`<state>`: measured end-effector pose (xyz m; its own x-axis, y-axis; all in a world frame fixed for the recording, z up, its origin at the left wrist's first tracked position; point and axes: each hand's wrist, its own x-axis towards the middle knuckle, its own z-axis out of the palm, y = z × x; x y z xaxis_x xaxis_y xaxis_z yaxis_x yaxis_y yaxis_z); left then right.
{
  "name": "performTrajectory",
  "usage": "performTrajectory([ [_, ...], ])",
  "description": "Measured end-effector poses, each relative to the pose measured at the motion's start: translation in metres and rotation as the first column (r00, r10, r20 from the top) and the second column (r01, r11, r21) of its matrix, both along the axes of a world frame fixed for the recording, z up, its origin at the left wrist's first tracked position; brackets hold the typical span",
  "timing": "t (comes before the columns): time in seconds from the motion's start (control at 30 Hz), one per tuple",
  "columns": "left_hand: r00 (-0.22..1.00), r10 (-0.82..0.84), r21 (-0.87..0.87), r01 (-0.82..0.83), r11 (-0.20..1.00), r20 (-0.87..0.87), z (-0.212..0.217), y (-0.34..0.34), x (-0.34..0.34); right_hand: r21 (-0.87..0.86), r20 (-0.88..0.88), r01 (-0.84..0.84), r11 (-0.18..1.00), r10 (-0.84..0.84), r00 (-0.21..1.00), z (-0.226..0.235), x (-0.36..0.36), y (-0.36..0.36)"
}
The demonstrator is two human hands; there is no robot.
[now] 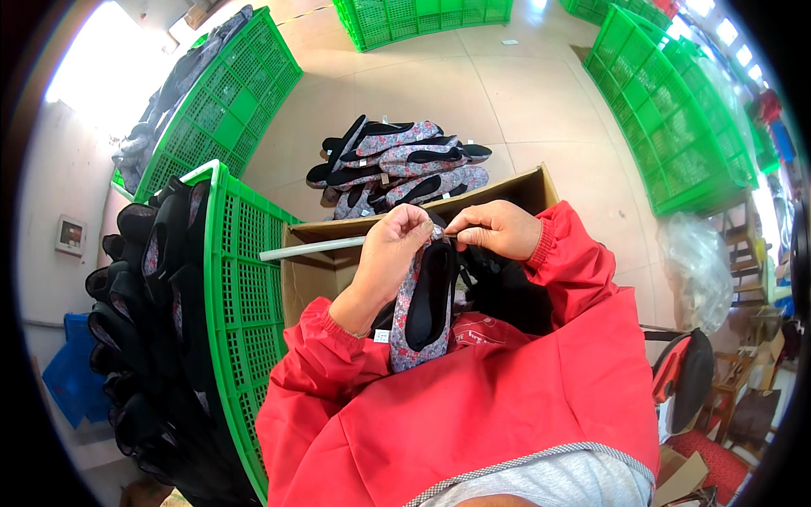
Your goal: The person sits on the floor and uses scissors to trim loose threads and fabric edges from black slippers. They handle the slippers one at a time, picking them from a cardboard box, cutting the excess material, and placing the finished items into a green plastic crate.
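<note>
A worker's left hand [390, 253] grips the toe end of a floral fabric slipper [425, 304] with a black lining, fingers closed around its upper edge, while the right hand [500, 228] pinches shut on something small at the shoe's tip; what it pinches is too small to tell. The slipper hangs sole-away above the lap, just over the red jacket [473, 397], with its heel pointing down toward the body. The work looks like fine finishing at the toe, and doing it well seems to call for a steady left-hand hold with the fabric kept taut, so the right fingertips act only on the tip. An open cardboard box [524, 188] sits directly behind the hands, with a pale tube [308, 248] lying across its near edge. A green plastic crate [245, 287] full of dark slippers stands at the left, and a loose pile of matching floral slippers [397, 165] lies on the tiled floor [515, 93] beyond the box
</note>
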<state>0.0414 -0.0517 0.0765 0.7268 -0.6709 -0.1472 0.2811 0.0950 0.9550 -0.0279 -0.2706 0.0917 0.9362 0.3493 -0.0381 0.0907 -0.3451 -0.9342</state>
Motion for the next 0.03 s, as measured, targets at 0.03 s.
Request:
performTrajectory([
  [0.03, 1.0, -0.01, -0.027, 0.009, 1.0, -0.016, -0.0015, -0.0012, 0.0009, -0.022, -0.001, -0.007, 1.0, 0.007, 1.0, -0.0022, 0.0016, -0.0019],
])
